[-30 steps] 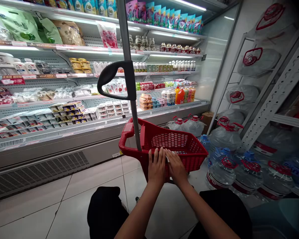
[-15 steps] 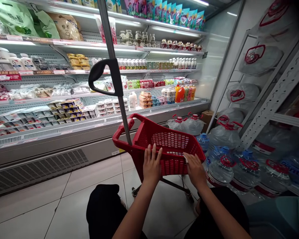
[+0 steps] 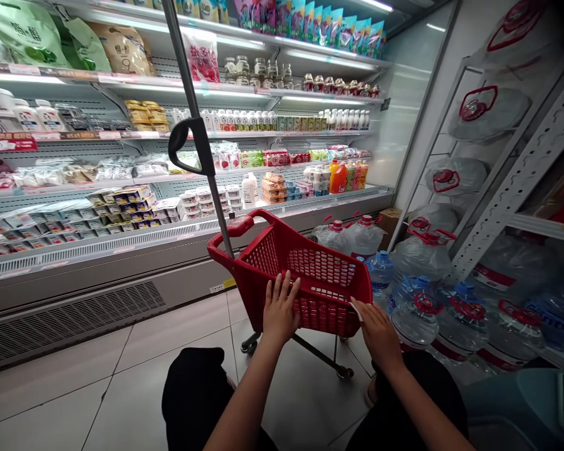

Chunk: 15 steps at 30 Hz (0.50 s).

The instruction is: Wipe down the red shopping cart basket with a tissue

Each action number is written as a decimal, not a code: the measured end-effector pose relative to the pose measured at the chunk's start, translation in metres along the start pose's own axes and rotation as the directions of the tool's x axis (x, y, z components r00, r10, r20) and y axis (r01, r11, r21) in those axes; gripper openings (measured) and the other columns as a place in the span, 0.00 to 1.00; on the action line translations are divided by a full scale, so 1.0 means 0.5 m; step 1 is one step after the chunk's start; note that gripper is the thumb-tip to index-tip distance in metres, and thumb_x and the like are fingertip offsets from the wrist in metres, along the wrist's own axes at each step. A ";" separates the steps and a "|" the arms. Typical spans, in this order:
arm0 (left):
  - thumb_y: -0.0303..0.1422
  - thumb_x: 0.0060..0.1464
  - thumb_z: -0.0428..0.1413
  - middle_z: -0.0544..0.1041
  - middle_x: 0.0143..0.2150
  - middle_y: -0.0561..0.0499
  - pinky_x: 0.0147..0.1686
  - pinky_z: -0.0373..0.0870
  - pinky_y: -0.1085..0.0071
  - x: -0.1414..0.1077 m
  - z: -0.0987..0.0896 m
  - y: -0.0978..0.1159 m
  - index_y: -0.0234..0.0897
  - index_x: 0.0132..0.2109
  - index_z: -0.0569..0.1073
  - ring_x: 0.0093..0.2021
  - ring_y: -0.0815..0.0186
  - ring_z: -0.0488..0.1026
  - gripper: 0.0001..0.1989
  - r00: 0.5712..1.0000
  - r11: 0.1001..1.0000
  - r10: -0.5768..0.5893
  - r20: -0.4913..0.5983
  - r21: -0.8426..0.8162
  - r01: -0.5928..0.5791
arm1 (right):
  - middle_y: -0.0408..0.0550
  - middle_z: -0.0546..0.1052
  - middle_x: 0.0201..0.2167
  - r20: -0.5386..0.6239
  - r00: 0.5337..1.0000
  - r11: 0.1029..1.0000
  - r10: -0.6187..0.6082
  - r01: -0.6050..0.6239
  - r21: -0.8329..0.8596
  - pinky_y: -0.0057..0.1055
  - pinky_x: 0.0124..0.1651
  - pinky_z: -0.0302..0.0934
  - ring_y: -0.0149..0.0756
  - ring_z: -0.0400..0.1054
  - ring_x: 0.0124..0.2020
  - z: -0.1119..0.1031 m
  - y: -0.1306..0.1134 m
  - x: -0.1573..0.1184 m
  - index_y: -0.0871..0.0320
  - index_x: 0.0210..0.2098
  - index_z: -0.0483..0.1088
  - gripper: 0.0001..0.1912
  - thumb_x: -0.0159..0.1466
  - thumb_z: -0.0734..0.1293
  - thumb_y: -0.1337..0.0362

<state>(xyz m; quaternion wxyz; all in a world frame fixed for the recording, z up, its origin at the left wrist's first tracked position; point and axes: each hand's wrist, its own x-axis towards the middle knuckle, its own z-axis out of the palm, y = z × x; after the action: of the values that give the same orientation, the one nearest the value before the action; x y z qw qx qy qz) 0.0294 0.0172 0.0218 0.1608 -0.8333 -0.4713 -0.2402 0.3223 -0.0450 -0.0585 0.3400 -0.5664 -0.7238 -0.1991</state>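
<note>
A red plastic shopping cart (image 3: 329, 263) with perforated basket walls stands on the floor before me. A grey pole rises from its left end and carries a black handle loop (image 3: 190, 147). My left hand (image 3: 281, 310), its fingers spread, rests against the near side of the basket just below the rim. My right hand (image 3: 380, 332) is at the basket's right end, fingers together over a thin white piece (image 3: 357, 309) like paper or cloth. Most of this piece is hidden under the fingers. The basket's visible inside shows no goods.
A refrigerated display (image 3: 272, 213) with dairy cups, bottles and bags runs behind the cart. Large water bottles (image 3: 416, 313) crowd the right side beside a white metal rack (image 3: 512, 188). A teal bin-like object (image 3: 521, 401) sits at lower right. My knees flank my arms.
The cart has shifted left and turned, its right end swinging toward me. Its pole now stands further left. My left hand moved slightly left; my right hand moved slightly right and down.
</note>
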 end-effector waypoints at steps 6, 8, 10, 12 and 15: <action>0.48 0.63 0.58 0.49 0.79 0.48 0.73 0.47 0.40 0.002 0.032 0.072 0.50 0.75 0.58 0.78 0.44 0.44 0.37 0.997 0.994 -0.074 -0.014 -0.079 0.073 | 0.48 0.69 0.68 -0.021 1.000 0.999 -0.024 0.025 0.047 0.50 0.72 0.54 0.42 0.66 0.67 0.021 -0.090 0.017 0.51 0.78 0.42 0.36 0.73 0.51 0.72; 0.47 0.65 0.55 0.49 0.79 0.50 0.73 0.50 0.42 -0.011 0.042 0.096 0.52 0.75 0.56 0.78 0.44 0.43 0.35 0.998 0.993 -0.054 -0.019 -0.108 0.052 | 0.48 0.69 0.69 -0.016 0.998 0.995 -0.058 0.059 0.077 0.49 0.71 0.55 0.41 0.66 0.67 0.027 -0.123 0.031 0.51 0.78 0.41 0.36 0.73 0.52 0.72; 0.45 0.68 0.53 0.48 0.80 0.51 0.72 0.50 0.41 -0.027 0.046 0.101 0.53 0.76 0.53 0.78 0.45 0.42 0.35 0.998 0.991 -0.065 -0.018 -0.116 0.062 | 0.47 0.70 0.68 -0.003 0.997 0.991 -0.080 0.079 0.103 0.48 0.70 0.57 0.41 0.67 0.66 0.025 -0.140 0.035 0.50 0.77 0.43 0.36 0.73 0.53 0.72; 0.43 0.69 0.52 0.47 0.80 0.51 0.73 0.49 0.41 -0.038 0.047 0.086 0.52 0.77 0.49 0.79 0.46 0.40 0.35 0.998 0.991 -0.067 -0.003 -0.116 0.066 | 0.47 0.71 0.67 0.017 0.996 0.989 -0.089 0.086 0.122 0.46 0.68 0.60 0.41 0.69 0.64 0.017 -0.144 0.028 0.51 0.77 0.47 0.34 0.73 0.53 0.72; 0.41 0.71 0.49 0.44 0.80 0.50 0.74 0.46 0.43 -0.042 0.046 0.048 0.51 0.78 0.45 0.79 0.48 0.37 0.35 0.996 0.989 -0.086 0.033 -0.116 0.089 | 0.48 0.73 0.65 0.040 0.996 0.989 -0.086 0.080 0.127 0.46 0.65 0.62 0.43 0.71 0.61 0.006 -0.155 0.013 0.52 0.76 0.51 0.32 0.74 0.55 0.70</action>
<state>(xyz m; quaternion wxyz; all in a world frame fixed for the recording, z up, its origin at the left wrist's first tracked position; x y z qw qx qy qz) 0.0464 0.0015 -0.0098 0.0941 -0.8231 -0.4947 -0.2627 0.2466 -0.0602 -0.0481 0.3496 -0.5179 -0.7653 -0.1545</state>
